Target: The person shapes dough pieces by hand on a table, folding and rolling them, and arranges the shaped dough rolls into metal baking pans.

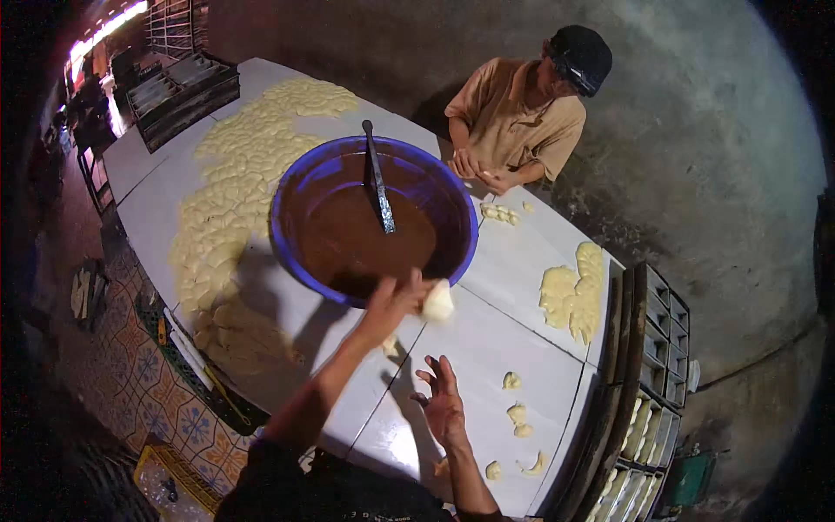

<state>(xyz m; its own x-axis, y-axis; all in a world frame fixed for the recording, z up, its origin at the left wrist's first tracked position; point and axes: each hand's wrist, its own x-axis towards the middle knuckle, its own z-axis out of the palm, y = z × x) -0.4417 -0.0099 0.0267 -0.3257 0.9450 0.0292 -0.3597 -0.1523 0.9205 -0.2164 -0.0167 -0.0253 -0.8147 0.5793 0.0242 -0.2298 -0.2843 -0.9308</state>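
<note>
My left hand (393, 300) is raised over the white table (487, 339) beside the near rim of a big blue basin (291, 187). It holds a pale lump of dough (437, 303) at its fingertips. My right hand (442, 402) hovers lower, palm open and fingers spread, empty. The basin holds brown chocolate filling (365, 239) with a dark spatula (377, 178) standing in it. A few small dough pieces (519, 415) lie on the table right of my right hand.
Many dough pieces (235, 191) cover the table's left side, and a smaller heap (571, 291) lies at right. Across the table a person (522, 113) shapes dough. Stacked metal baking trays (648, 409) stand at right, more trays (183, 87) at far left. Patterned floor tiles (148, 374) show below.
</note>
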